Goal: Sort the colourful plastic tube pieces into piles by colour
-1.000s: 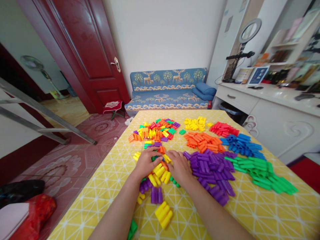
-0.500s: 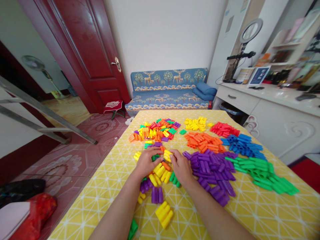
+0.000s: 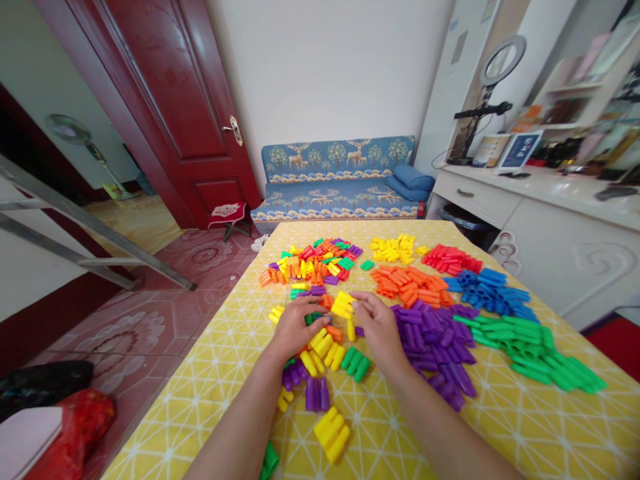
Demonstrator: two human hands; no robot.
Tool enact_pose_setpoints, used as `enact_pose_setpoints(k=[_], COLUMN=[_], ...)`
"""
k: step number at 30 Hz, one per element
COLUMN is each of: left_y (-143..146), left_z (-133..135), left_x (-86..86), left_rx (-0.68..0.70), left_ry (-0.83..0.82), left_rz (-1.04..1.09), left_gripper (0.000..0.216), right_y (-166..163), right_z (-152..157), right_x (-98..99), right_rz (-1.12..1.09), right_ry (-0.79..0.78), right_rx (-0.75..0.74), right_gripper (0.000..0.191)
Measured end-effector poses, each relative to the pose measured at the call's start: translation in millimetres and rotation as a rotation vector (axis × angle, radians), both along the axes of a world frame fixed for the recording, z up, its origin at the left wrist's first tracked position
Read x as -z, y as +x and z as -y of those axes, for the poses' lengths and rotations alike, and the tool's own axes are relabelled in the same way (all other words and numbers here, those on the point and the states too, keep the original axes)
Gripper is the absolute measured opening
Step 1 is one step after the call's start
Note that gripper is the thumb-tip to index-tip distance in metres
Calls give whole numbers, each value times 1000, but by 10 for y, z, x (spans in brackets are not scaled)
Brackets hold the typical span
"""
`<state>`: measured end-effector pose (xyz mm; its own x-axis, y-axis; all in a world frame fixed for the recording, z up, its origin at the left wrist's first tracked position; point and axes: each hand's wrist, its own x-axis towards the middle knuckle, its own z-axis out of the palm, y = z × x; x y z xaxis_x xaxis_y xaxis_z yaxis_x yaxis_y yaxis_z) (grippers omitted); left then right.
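A table with a yellow patterned cloth (image 3: 225, 373) carries many plastic tube blocks. My right hand (image 3: 381, 327) pinches a yellow block (image 3: 343, 304) and holds it a little above the cloth. My left hand (image 3: 294, 325) rests with curled fingers on a small mixed cluster of blocks (image 3: 320, 347), touching a green one. Loose green blocks (image 3: 356, 363), a purple pair (image 3: 317, 393) and a yellow block (image 3: 331, 433) lie just in front of the hands.
Sorted piles lie to the right: purple (image 3: 430, 333), green (image 3: 525, 347), blue (image 3: 493, 293), orange (image 3: 410, 285), red (image 3: 450, 259), yellow (image 3: 395, 248). A mixed pile (image 3: 310, 263) sits far left. A white cabinet (image 3: 545, 247) stands right, a sofa (image 3: 340, 180) behind, a red door (image 3: 180, 100) left.
My right hand has lifted off the cluster and moved forward and right, now holding a yellow block up. Green blocks that it covered now show. My left hand has barely shifted.
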<state>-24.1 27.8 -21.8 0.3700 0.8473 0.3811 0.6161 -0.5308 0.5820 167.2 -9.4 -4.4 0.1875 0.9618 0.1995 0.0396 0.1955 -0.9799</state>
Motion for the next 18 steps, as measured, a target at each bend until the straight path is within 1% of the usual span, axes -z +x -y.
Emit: enact_pose_setpoints(k=[3,5,7,8,11,14,16,18], left_y=[-1,-2,-3,-3,-5,-6,-5,-2], left_z=[1,4,6,6,1,-1,5,14], left_x=[-1,-5,-8,-9,-9,-10,-18,-30], left_rx=[2,5,12,16,18,18,16,9], left_ry=[-7,-9,-13,-16,-24,-26,-25,-28], left_rz=[7,15,20,21,21,23,24,23], left_gripper=[23,22,21,21,21,22,23,23], right_y=[237,462,705,823,1124,1328,1416,1477], right_z=[-130,-326,-597,-749,-1201,-1562,-1724,-1813], right_x=[-187,-285,-352,-373,-394,-370,-342,-312], right_rz=[60,110,106,79,-6,-27,-26,-13], right_ry=[38,58,14,-43,-180,-262,-317,-346], right_rx=[35,79,146,191,335,426,454,451], right_gripper=[29,28,25,22,15,11,19,30])
